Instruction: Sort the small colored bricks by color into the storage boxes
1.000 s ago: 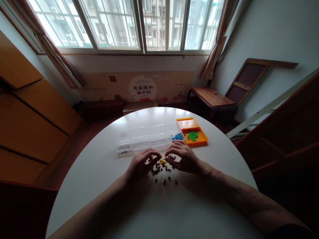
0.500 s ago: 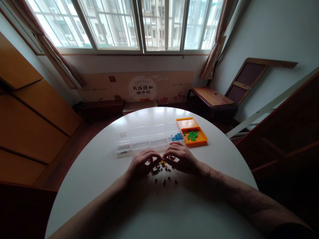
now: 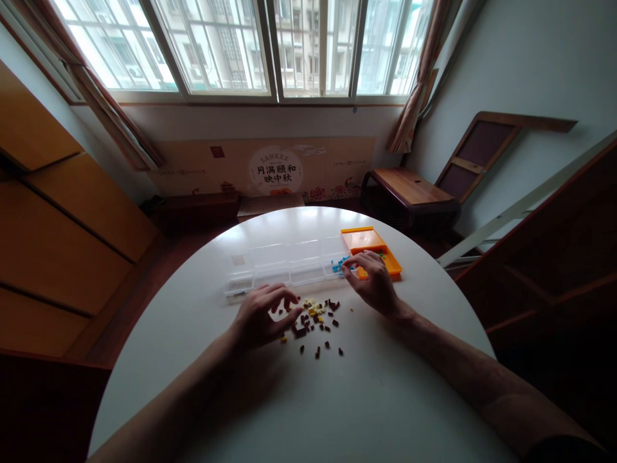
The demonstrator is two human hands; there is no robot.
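We see small toy bits in loose heap on white counter — dark brown bits blocky, some long, some short; pale cream bits and bright yellow bits in middle. Our left hand curls loosely beside heap, thumb apart from fingers. Our right hand is at blue bits in end part of clear box, by orange box — we cannot tell if fingertips pinch one.
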